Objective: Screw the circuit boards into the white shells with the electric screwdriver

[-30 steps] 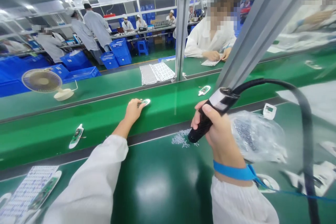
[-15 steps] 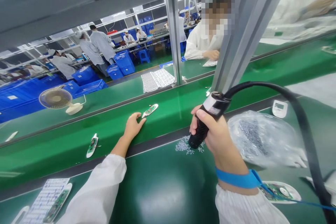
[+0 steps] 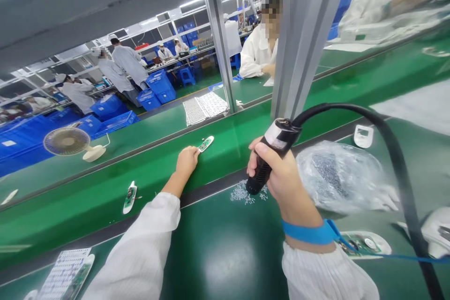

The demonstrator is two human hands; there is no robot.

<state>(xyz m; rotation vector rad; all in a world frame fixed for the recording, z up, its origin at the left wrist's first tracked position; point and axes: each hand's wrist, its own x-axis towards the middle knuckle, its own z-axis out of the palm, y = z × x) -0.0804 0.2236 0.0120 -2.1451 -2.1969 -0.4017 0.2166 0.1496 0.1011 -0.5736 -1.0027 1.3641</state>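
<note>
On the green conveyor belt, my left hand point(image 3: 187, 161) pinches the near end of a white oblong housing with a green circuit board point(image 3: 206, 144) in it. My right hand point(image 3: 281, 168) is wrapped around a black electric screwdriver point(image 3: 272, 150), its cable curving off to the right. The tool's lower end hangs over a loose pile of small screws point(image 3: 241, 192) at the table's edge. Beyond the right wrist, which wears a blue strap, lies a clear plastic bag of screws point(image 3: 330, 173). A second circuit-board housing point(image 3: 130, 198) rests on the belt at left.
A metal post point(image 3: 297, 37) rises beyond the belt. A white frame-shaped part point(image 3: 363, 136) and another board housing point(image 3: 367, 243) lie at right. A printed sheet point(image 3: 65, 269) sits lower left. A fan point(image 3: 66, 141) stands across the belt; a co-worker point(image 3: 255, 51) sits opposite.
My left hand has moved right and closed on the housing's end. The housing at left has travelled right along the belt. My right hand still grips the screwdriver, while the view has shifted slightly.
</note>
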